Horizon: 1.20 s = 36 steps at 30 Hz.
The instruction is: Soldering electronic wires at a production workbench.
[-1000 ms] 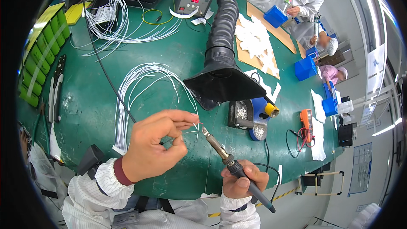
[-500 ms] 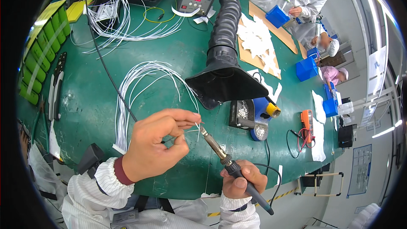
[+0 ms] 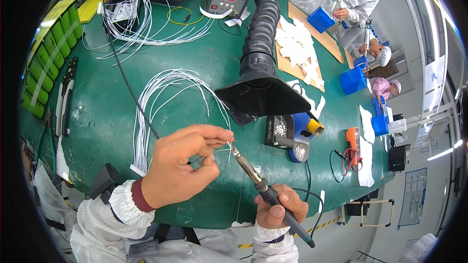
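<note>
My right hand (image 3: pixel 280 208) grips the dark handle of a soldering iron (image 3: pixel 252 171), which slants up and to the left. Its metal tip meets the fingertips of my left hand (image 3: pixel 183 163). There the closed index and middle fingers pinch the end of a thin white wire (image 3: pixel 230 152); the exact contact is too small to make out. That wire belongs to an arched bundle of white wires (image 3: pixel 141 117), gathered in a white connector (image 3: pixel 138 169) beside my left wrist. Above the iron hangs the black hood of a fume extraction hose (image 3: pixel 261 95).
Right of the hood stand an iron holder (image 3: pixel 279 131) and an orange multimeter (image 3: pixel 353 139). A soldering station (image 3: pixel 226 4) and more white wires (image 3: pixel 129 24) lie at the back. Cutters (image 3: pixel 63 102) and green bins (image 3: pixel 51 58) line the left. Co-workers (image 3: pixel 351 0) work at far right.
The view has shifted very slightly. Both hands hold nearly the same pose, and the iron's tip stays at my left fingertips.
</note>
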Each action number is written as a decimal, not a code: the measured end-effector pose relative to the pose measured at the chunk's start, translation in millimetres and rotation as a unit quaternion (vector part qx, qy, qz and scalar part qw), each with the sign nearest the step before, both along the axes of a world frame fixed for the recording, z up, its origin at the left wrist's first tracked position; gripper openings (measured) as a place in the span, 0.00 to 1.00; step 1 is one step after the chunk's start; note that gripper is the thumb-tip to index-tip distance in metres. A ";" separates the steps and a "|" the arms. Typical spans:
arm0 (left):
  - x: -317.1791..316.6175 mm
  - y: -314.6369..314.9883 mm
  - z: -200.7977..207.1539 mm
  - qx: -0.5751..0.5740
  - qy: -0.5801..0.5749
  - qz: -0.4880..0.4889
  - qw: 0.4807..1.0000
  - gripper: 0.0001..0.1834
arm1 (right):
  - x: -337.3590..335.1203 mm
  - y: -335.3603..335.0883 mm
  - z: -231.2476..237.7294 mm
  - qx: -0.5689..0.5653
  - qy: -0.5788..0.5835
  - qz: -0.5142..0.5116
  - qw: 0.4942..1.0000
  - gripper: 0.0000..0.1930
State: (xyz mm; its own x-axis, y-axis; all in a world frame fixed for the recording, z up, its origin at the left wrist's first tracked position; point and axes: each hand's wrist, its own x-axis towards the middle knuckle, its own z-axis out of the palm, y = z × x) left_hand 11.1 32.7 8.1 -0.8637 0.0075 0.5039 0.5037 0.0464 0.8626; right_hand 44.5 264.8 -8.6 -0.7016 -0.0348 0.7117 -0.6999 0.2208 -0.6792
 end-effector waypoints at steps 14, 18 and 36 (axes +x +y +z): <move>-0.2 -0.3 -0.3 -0.001 0.001 0.001 1.000 0.09 | 2.2 0.4 1.9 0.002 -0.020 -0.004 1.000 0.21; -0.1 4.2 -0.7 0.018 -0.010 0.033 0.999 0.09 | 2.4 1.1 0.9 0.002 -0.025 0.003 1.000 0.21; -0.3 3.1 1.4 0.010 -0.003 0.033 0.999 0.10 | -0.2 -2.5 0.4 -0.011 0.003 -0.007 1.000 0.21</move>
State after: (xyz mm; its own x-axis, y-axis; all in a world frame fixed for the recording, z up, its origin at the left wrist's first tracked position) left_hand 10.8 35.8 9.5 -0.8654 -0.0589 0.4977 0.4944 0.0626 0.8670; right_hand 44.3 262.3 -8.2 -0.6975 -0.0085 0.7165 -0.7009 0.2161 -0.6797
